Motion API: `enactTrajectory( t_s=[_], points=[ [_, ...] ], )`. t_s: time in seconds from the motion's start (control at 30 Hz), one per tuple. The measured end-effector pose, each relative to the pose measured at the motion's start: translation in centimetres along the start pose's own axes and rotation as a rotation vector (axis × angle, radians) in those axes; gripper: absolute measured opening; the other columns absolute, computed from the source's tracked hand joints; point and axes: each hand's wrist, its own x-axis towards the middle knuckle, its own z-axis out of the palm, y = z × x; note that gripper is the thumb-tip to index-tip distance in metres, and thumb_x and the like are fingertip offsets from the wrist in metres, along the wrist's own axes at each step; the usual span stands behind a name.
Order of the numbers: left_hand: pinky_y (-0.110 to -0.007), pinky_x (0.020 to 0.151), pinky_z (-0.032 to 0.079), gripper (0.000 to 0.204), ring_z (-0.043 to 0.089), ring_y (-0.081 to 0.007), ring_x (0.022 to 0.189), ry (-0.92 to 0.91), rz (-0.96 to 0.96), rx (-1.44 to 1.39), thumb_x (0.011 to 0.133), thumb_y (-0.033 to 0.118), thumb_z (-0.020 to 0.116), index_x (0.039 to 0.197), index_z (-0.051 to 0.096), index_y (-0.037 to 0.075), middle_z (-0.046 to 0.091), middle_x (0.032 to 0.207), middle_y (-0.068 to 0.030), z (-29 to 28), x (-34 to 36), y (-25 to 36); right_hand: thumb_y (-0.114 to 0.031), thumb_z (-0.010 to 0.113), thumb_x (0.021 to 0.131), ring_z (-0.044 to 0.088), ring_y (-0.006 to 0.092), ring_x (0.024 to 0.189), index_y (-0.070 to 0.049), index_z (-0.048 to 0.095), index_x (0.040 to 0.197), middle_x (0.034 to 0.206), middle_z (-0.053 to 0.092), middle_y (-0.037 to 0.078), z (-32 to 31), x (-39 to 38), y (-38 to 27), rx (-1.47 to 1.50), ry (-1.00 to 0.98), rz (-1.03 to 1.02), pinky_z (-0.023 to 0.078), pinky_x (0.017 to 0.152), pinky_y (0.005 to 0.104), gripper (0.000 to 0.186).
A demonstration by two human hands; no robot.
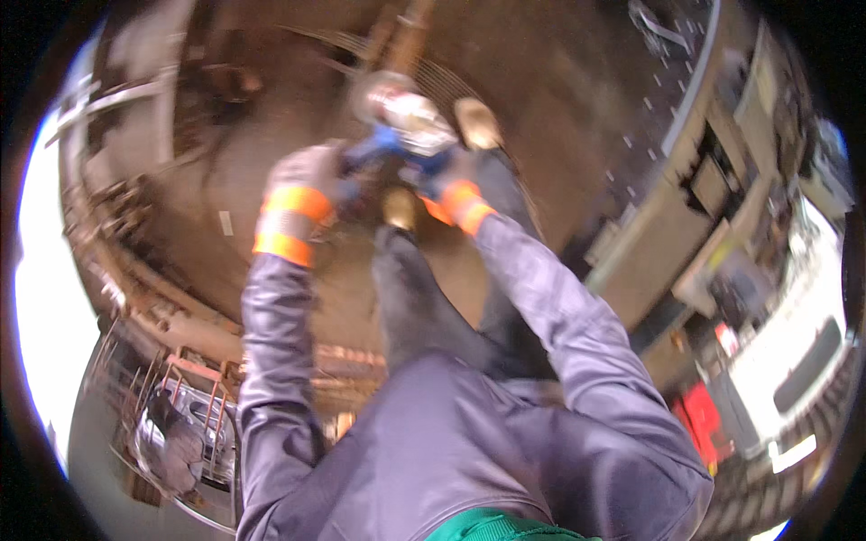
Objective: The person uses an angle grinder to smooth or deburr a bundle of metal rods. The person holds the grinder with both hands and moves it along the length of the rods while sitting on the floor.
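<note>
In the upper middle of the head view, my left hand point(311, 167) and my right hand point(446, 176), both in gloves with orange-banded cuffs, are closed on a motion-blurred tool point(410, 122) with blue parts and a silver, white and reddish body. I cannot make out what kind of tool it is. It is held out over the brown floor, above my legs and two light tan shoes point(478, 122).
A long bench or ledge point(677, 261) with panels and clutter runs along the right, near a red object point(699, 415). Rusty steel pipes point(135, 261) lie at the left, beside a metal cart or rack point(194, 374). Brownish timber or beams point(406, 36) stand ahead.
</note>
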Motion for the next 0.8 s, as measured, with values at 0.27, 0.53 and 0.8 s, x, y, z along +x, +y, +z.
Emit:
enactTrajectory(
  t_s=[0.27,0.53,0.8],
  points=[
    [-0.041,0.086,0.052,0.053,0.072,-0.0336,0.098,-0.184,-0.358,-0.071,0.078,0.039,0.076,0.121,0.071,0.009,0.074,0.101,-0.0197,10.5,19.7,2.9,-0.027,0.088,0.062,0.07,0.0339,0.104,-0.016,0.066,0.116,0.109,0.073,0.015,-0.5,13.8,13.2,0.261,-0.133,0.371,0.055,0.09,0.0424,0.06],
    [-0.039,0.089,0.054,0.048,0.074,-0.0274,0.095,0.063,-0.497,-0.298,0.076,0.025,0.079,0.12,0.072,0.007,0.076,0.104,-0.0177,20.1,20.7,-2.7,-0.024,0.089,0.063,0.07,0.0347,0.105,-0.014,0.065,0.12,0.11,0.073,0.016,-0.4,19.0,13.1,-0.201,-0.387,0.352,0.055,0.092,0.0429,0.062],
    [-0.045,0.081,0.056,0.038,0.072,-0.0367,0.089,0.281,-0.603,-0.65,0.072,0.028,0.076,0.109,0.076,0.018,0.074,0.092,-0.0159,34.3,20.6,-7.3,-0.029,0.086,0.065,0.069,0.0371,0.106,-0.016,0.063,0.121,0.109,0.073,0.017,8.2,20.0,14.8,-0.631,-0.366,0.137,0.055,0.092,0.0448,0.061]
  ],
)
